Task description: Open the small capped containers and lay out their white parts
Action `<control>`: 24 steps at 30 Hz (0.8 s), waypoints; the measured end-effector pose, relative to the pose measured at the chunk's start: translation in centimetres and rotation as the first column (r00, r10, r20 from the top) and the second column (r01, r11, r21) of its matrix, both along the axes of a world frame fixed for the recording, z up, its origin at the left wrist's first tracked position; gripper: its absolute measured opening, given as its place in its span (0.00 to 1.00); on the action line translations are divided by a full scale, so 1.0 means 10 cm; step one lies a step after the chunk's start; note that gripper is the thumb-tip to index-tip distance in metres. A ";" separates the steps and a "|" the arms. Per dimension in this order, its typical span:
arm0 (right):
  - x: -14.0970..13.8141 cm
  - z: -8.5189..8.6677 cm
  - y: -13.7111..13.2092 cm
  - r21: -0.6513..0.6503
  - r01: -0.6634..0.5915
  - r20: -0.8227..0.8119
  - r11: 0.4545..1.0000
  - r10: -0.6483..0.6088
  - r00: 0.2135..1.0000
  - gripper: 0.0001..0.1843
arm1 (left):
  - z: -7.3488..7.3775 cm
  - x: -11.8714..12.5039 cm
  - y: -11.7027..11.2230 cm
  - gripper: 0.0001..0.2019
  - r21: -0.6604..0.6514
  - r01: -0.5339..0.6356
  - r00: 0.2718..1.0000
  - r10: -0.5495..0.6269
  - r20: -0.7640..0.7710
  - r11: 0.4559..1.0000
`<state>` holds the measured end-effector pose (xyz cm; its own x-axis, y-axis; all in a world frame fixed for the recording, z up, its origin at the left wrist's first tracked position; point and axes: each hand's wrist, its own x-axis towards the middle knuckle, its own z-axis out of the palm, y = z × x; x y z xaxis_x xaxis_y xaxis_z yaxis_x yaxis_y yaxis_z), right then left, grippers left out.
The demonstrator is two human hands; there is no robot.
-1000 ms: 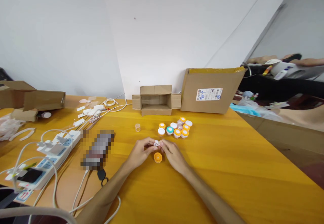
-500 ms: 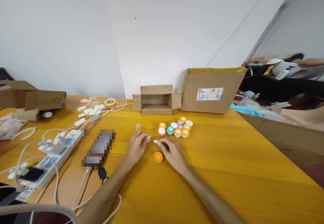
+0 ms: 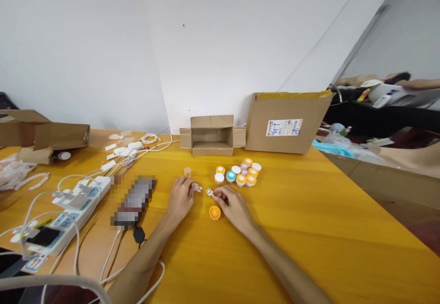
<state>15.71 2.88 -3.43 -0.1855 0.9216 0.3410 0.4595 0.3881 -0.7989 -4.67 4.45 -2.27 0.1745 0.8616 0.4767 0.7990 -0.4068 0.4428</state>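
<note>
My left hand (image 3: 180, 197) pinches a small white perforated plastic piece (image 3: 197, 187) at its fingertips. A similar white piece with round holes (image 3: 209, 192) is held between the thumb and fingers of my right hand (image 3: 232, 203). The two pieces face each other with a narrow gap between them. An orange lid-like part (image 3: 215, 212) lies on the table just below and between my hands. Beyond my left fingers stands a small clear cup (image 3: 187, 172).
Several small jars with orange, white and teal lids (image 3: 241, 179) cluster beyond my right hand. An open small carton (image 3: 213, 146) and a large labelled box (image 3: 288, 123) stand against the wall. To the left lie a phone (image 3: 135, 201), a power strip (image 3: 74, 212) and cables.
My left hand has shifted slightly left, widening the gap between the two white pieces. Both pieces are now turned so their holes show more clearly.
</note>
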 end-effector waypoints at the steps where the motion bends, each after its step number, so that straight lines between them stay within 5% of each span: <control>1: 0.00 0.00 0.00 0.002 -0.010 -0.007 1.000 0.010 1.000 0.07 | -0.01 0.00 0.00 0.08 0.009 0.000 1.000 0.000 0.010 1.000; 13: 0.02 -0.03 0.00 0.092 -0.110 0.075 0.990 0.103 0.992 0.17 | 0.04 0.12 -0.07 0.11 0.044 0.192 0.981 -0.190 -0.049 0.980; 24: 0.02 0.01 -0.03 0.080 -0.169 0.067 0.982 0.164 0.984 0.17 | -0.02 0.08 -0.06 0.11 0.058 0.092 0.986 -0.082 -0.146 0.994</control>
